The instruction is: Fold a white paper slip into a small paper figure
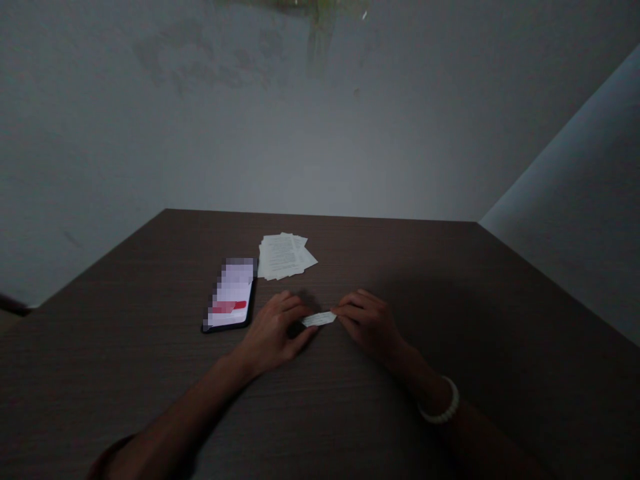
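A small folded strip of printed paper lies low over the table between my two hands. My left hand has its thumb and fingers closed around the strip's left end. At the right end, my right hand pinches the paper between thumb and fingertips. Both hands rest close to the tabletop, and a pale beaded bracelet circles my right wrist. The fingertips partly cover the strip's ends.
A phone with a lit, partly blurred screen lies left of my left hand. Behind the hands sits a loose pile of printed paper sheets. The dark wooden table meets a stained grey wall at its far edge.
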`<state>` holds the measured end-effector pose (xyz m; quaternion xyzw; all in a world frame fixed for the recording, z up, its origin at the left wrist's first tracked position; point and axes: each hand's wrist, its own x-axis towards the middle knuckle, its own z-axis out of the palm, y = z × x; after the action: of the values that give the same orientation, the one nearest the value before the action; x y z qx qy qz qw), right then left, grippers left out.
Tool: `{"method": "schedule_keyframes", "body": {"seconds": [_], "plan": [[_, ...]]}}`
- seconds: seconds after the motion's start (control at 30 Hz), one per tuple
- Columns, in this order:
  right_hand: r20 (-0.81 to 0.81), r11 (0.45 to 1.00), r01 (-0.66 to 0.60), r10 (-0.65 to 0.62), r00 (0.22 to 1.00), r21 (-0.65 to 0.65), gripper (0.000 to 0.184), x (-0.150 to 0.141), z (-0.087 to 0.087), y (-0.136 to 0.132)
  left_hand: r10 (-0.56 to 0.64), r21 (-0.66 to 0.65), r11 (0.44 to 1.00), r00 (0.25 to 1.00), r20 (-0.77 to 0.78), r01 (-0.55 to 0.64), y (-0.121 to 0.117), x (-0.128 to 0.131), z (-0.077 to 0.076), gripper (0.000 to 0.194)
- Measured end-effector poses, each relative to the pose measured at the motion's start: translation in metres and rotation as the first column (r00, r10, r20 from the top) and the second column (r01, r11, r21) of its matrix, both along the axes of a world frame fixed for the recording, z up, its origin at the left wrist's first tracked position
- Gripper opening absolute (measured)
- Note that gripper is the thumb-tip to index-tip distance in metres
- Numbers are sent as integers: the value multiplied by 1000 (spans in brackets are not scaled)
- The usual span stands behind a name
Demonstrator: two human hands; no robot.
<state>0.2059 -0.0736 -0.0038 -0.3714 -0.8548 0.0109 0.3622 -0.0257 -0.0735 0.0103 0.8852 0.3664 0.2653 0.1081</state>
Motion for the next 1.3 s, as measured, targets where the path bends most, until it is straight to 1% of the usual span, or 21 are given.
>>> {"method": "schedule_keyframes", "body": {"seconds": [0.13,0.23,0.33,0.4,0.53,0.63,0.77,0.93,1.0,1.13,1.3], "plan": [[-31,998,-6,4,1000,-60,14,-3,3,-3,13,65,998,999,-33,-11,1,-1,-3,19],[-23,991,-39,36,999,-129,22,-5,7,-6,23,161,987,995,-101,-7,1,-3,-5,17],[-3,982,-68,69,998,-175,26,-6,8,-7,24,250,968,984,-176,21,0,-3,-3,17],[-8,980,-77,76,997,-185,24,-6,6,-6,28,293,955,978,-205,34,0,-2,-2,17],[-28,980,-78,74,997,-185,12,-6,2,-4,36,331,942,971,-237,45,-1,-1,0,21],[-12,976,-93,92,996,-198,10,-5,0,-3,23,314,948,966,-256,60,-1,0,0,23],[11,971,-97,101,995,-220,10,-6,1,-4,-6,250,966,967,-257,72,-1,-1,0,23],[-20,975,-82,79,997,-209,3,-8,3,-5,-26,130,990,985,-168,48,-2,-1,3,28],[-24,977,-64,61,998,-206,6,-9,4,-5,-35,91,995,990,-136,48,-3,0,4,29],[-47,979,-27,18,999,-204,10,-11,2,-5,-57,52,997,996,-70,60,-2,1,5,25],[-77,977,-12,-5,997,-214,11,-13,-2,-6,-34,35,999,999,-16,34,-2,3,4,19]]}}
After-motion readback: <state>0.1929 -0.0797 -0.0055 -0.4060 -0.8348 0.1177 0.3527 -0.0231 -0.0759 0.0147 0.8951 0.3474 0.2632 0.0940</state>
